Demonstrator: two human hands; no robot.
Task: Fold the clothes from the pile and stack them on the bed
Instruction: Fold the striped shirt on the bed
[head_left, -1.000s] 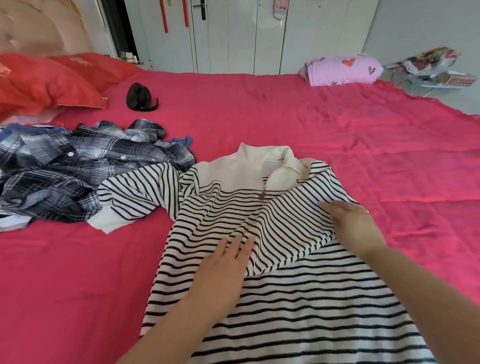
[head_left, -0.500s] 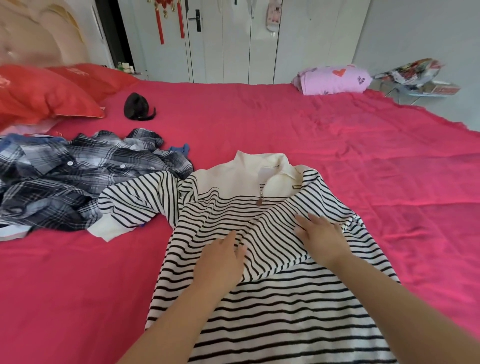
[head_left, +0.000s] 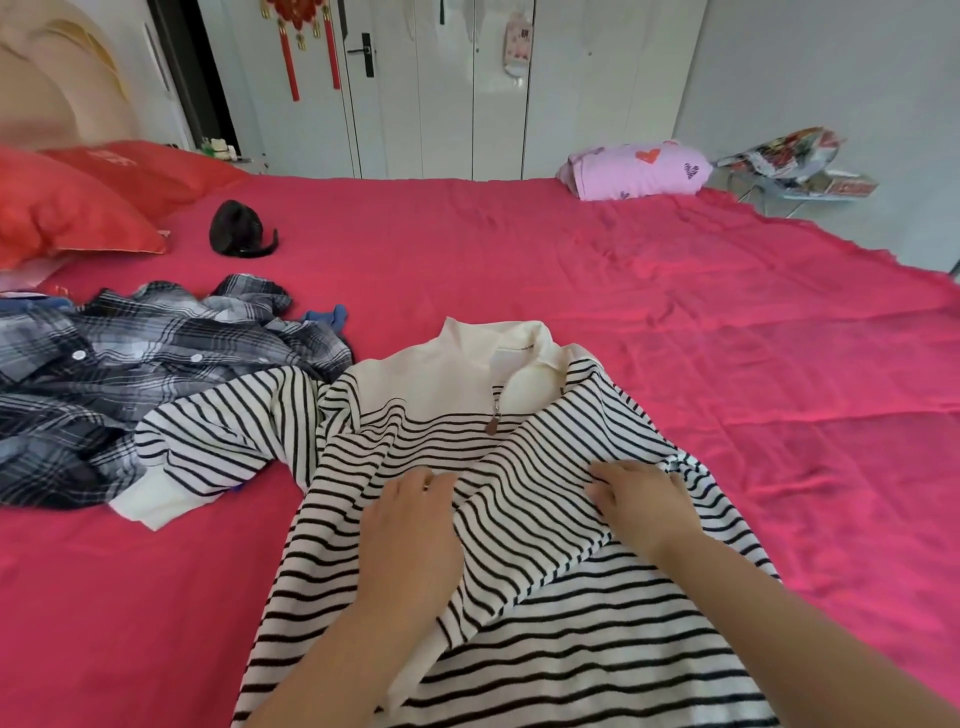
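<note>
A black-and-white striped sweater with a cream collar and a small zip lies front-up on the pink bed. Its right sleeve is folded diagonally across the chest; its left sleeve still stretches out toward the pile. My left hand rests flat on the folded sleeve near its cuff. My right hand presses flat on the same sleeve near the shoulder. A pile of dark plaid shirts lies at the left, touching the outstretched sleeve.
Two red pillows lie at the far left by the headboard. A small black item sits on the bed beyond the pile. A folded lilac garment with hearts rests at the far edge. White wardrobe doors stand behind the bed.
My right hand has slid from the sweater's right shoulder inward and down along the folded sleeve. My left hand stayed on the sleeve, its fingers drawn together. The view has tilted up.
</note>
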